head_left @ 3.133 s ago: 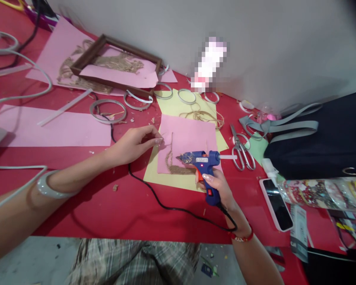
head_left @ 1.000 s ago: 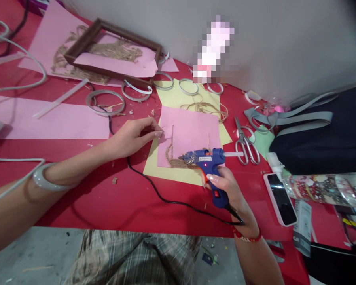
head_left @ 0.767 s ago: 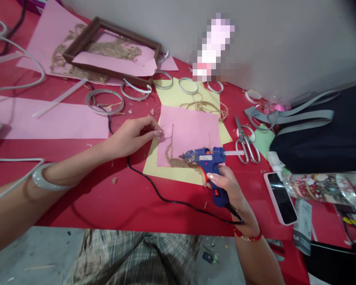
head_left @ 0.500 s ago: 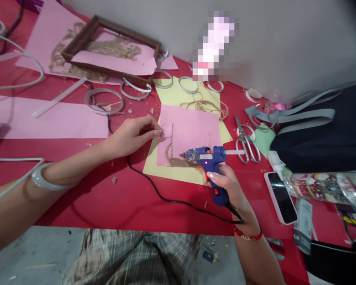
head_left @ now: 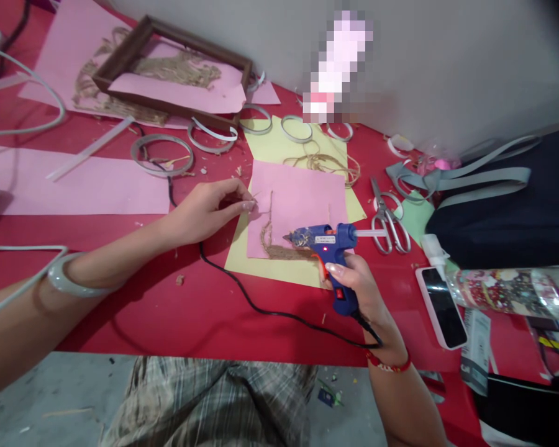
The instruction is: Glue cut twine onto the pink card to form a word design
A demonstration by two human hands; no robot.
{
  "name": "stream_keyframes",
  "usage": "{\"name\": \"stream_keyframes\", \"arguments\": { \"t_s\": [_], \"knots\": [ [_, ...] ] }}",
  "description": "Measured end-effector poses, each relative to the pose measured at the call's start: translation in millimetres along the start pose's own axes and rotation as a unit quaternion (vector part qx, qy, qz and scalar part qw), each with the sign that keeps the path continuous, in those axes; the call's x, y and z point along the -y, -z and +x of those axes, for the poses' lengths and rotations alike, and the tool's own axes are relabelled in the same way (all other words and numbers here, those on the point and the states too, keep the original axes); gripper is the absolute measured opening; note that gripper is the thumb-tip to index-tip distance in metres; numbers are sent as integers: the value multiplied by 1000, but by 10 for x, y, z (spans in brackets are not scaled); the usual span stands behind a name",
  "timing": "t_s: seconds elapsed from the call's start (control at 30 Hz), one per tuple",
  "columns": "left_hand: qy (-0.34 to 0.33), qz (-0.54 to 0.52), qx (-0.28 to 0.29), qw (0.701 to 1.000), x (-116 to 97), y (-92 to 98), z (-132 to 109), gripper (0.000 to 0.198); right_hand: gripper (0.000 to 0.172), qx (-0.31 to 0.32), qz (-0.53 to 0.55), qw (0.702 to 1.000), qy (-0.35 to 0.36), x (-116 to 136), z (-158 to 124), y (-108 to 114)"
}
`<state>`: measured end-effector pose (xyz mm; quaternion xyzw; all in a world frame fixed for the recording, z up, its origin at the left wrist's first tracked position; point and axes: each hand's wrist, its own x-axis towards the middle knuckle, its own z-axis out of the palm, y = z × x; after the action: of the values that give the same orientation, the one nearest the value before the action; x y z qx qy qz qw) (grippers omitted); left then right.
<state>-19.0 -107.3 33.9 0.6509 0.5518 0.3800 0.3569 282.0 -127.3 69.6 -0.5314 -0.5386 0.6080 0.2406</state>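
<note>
The left hand [head_left: 209, 208] is held with thumb [head_left: 236, 212] and forefinger [head_left: 233, 188] pinched together, its wrist [head_left: 165, 232] behind the fingers, while the right hand [head_left: 359, 282] is curled into a grip, its forearm [head_left: 403, 397] slanted back below the fingers.

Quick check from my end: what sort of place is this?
Probably a craft workspace, though whether it's a home or a workshop I can't tell. A blue glue gun, a loose tangle of twine and metal scissors show it.
</note>
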Motion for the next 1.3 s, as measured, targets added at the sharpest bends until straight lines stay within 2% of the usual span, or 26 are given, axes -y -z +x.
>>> {"name": "stream_keyframes", "arguments": {
  "t_s": [0.2, 0.73, 0.8, 0.97, 1.17, 1.3],
  "knots": [
    [3, 27, 22, 999, -23, 13, 3, 31, 33, -1, 4, 1000, 8, -33, 20, 9],
    [2, 33, 20, 999, -14, 11, 5, 30, 31, -14, 46, 999, 3, -99, 42, -26],
    [2, 30, 20, 999, -15, 13, 6, 30, 30, -2, 63, 998, 15, -93, 51, -33],
    [-7, 13, 10, 1000, 19, 10, 18, 34, 36, 80, 129, 988, 37, 13, 58, -20],
    [-9, -12, 1, 1000, 50, 3, 47, 38, 43, 6, 142, 987, 76, 36, 59, 20],
    [0, -72, -69, 995, -41, 66, 47, 34, 42, 3, 138, 979, 149, -15, 128, -18]
  ]
}}
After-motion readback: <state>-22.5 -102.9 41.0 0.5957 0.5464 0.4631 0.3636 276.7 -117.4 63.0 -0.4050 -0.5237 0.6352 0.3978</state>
